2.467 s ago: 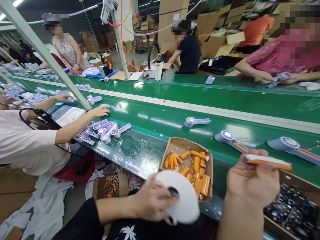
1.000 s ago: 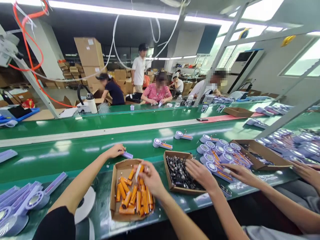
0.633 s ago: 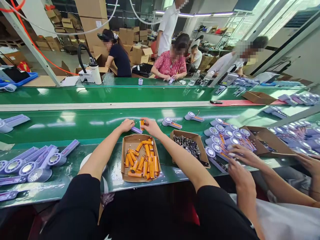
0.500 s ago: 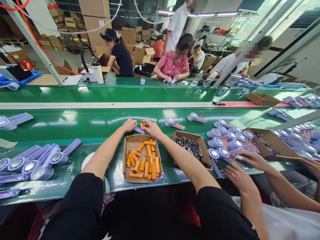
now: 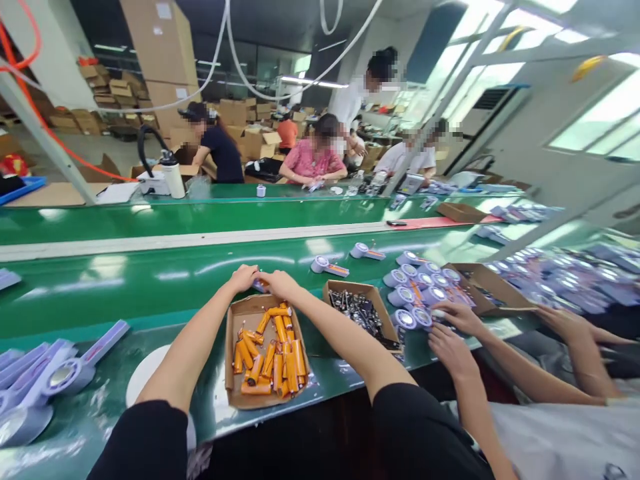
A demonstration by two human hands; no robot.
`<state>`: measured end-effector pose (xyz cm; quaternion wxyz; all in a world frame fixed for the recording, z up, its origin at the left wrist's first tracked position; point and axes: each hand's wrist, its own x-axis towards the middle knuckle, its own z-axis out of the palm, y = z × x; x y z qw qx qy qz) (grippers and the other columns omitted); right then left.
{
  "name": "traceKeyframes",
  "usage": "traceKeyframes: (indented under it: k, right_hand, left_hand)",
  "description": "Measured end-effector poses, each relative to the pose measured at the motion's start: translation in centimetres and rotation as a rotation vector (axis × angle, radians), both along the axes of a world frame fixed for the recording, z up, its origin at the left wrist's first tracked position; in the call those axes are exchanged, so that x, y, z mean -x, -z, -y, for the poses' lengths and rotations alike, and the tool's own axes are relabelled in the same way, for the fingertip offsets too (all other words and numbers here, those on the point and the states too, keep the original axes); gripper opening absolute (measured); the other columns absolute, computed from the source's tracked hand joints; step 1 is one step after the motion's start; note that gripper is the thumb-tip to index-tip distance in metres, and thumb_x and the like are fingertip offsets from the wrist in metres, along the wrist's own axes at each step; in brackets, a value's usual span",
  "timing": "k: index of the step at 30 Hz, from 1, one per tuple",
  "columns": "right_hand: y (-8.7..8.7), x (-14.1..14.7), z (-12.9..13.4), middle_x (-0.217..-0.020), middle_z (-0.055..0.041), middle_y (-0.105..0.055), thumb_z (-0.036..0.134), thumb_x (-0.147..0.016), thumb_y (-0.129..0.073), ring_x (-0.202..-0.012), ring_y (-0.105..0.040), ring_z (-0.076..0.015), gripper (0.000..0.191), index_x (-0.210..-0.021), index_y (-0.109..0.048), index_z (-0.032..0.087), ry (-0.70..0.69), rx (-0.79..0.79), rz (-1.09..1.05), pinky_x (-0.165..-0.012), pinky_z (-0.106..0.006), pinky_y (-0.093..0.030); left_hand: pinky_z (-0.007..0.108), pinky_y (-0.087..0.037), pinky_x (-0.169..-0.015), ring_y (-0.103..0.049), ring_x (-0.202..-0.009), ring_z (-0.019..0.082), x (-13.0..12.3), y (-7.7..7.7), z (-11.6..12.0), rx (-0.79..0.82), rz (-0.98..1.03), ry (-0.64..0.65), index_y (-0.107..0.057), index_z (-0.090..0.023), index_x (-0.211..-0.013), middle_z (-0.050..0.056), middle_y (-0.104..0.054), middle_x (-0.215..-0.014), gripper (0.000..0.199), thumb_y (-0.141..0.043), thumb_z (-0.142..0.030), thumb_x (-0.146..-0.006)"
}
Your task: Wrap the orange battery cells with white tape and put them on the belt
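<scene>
Both of my hands meet just beyond a cardboard tray [image 5: 231,360] of orange cylindrical cells [image 5: 293,363]. My left hand [image 5: 245,277] is closed on a lilac fan part [image 5: 260,285], which is mostly covered by the fingers. From the right, my right hand [image 5: 280,283] presses its fingers against the same part; whether an orange cell is under them is hidden. To the right sits a second box [image 5: 393,337] full of small dark metal parts [image 5: 357,310].
Lilac fans lie at the left [image 5: 67,377], on the green belt [image 5: 150,267] and in a cluster at right [image 5: 403,295]. A co-worker's hands [image 5: 457,333] work beside that cluster. A white disc [image 5: 145,373] lies under my left forearm. People sit across the belt.
The view has turned to the right and tilted up, so the scene sits further left and lower. My hands have come closer together, and the orange cell seen at my right fingers is now hidden.
</scene>
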<state>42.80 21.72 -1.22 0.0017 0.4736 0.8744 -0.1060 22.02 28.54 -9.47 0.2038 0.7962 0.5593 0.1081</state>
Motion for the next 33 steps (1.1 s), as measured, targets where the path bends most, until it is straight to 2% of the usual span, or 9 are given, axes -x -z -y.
traceKeyframes:
  k: [4,10,21,28,33]
  right_hand:
    - [-0.6,0.8,-0.5,-0.129,-0.0139,-0.081,0.030,-0.104,-0.073,-0.119,-0.079,-0.0316,0.059,-0.160,-0.056,0.033,-0.013,0.009,0.077,-0.097,-0.040,-0.061]
    - [-0.3,1.4,-1.7,-0.135,-0.0113,-0.073,0.044,-0.108,-0.071,-0.116,-0.074,-0.0258,0.040,-0.138,-0.069,0.018,-0.027,0.084,0.133,-0.100,-0.049,-0.065]
    - [0.8,0.5,-1.3,-0.134,-0.0111,-0.074,0.046,-0.110,-0.067,-0.119,-0.074,-0.0266,0.040,-0.138,-0.070,0.018,0.021,-0.024,0.059,-0.105,-0.052,-0.063]
    - [0.8,0.4,-1.4,-0.138,-0.0118,-0.071,0.043,-0.108,-0.071,-0.119,-0.073,-0.0271,0.041,-0.140,-0.068,0.018,0.085,-0.033,0.011,-0.103,-0.051,-0.064]
    - [0.5,0.0,-2.0,-0.141,-0.0121,-0.070,0.043,-0.107,-0.072,-0.121,-0.072,-0.0277,0.042,-0.142,-0.067,0.019,0.180,0.015,-0.031,-0.103,-0.051,-0.064]
  left_hand:
    - [0.049,-0.064,-0.102,-0.071,-0.119,0.026,-0.3,-0.1,-0.8,0.000,0.002,-0.002,-0.068,-0.018,-0.136,0.012,-0.070,-0.137,0.040,-0.071,-0.045,-0.106]
    - [0.047,-0.064,-0.100,-0.072,-0.115,0.024,-0.8,0.0,-1.6,0.013,0.024,0.000,-0.069,-0.018,-0.133,0.011,-0.071,-0.134,0.038,-0.070,-0.045,-0.107]
    - [0.047,-0.064,-0.100,-0.071,-0.116,0.025,-1.7,-0.7,-2.6,0.052,0.013,0.007,-0.068,-0.018,-0.135,0.011,-0.071,-0.134,0.040,-0.071,-0.045,-0.106]
    - [0.048,-0.064,-0.102,-0.071,-0.118,0.025,-2.7,-1.0,-2.9,0.071,-0.024,-0.036,-0.069,-0.019,-0.135,0.011,-0.070,-0.137,0.039,-0.070,-0.045,-0.106]
    - [0.048,-0.064,-0.102,-0.071,-0.118,0.025,-3.6,-1.0,-3.0,0.072,-0.053,-0.084,-0.068,-0.018,-0.136,0.012,-0.070,-0.137,0.040,-0.071,-0.045,-0.106]
